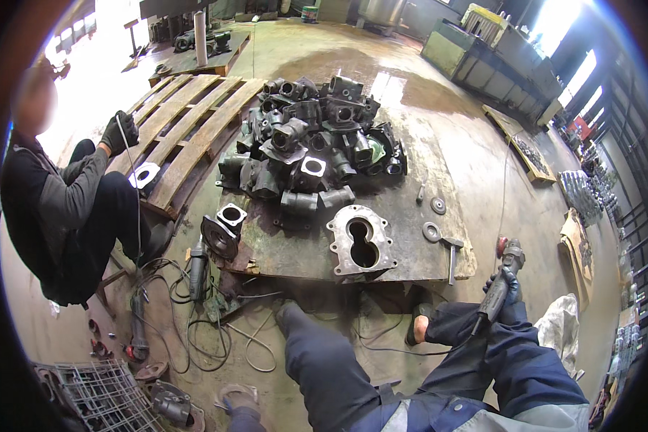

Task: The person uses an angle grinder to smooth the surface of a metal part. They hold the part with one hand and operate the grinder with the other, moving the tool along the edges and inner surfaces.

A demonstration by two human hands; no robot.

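In my gloved right hand point(511, 285) is an angle grinder point(492, 297) with a red disc, held above my right thigh with its head pointing away from me. The fingers wrap round its dark body, and its cord trails left below my legs. My left hand point(243, 416) reaches down at the lower edge, beside a round metal flange point(239, 393) on the floor; its fingers are hard to make out, so whether it grips the flange cannot be told. In front of me, a flat cast-metal housing point(362, 241) with a keyhole-shaped opening lies on the low work board point(295, 252).
A heap of dark castings point(317, 137) covers the board's back; a hammer point(451, 259) and rings lie right. At left, a person point(72, 194) crouches by a wooden pallet point(187, 137). Cords point(209, 345), another grinder point(197, 273) and a wire basket point(101, 396) occupy the left floor.
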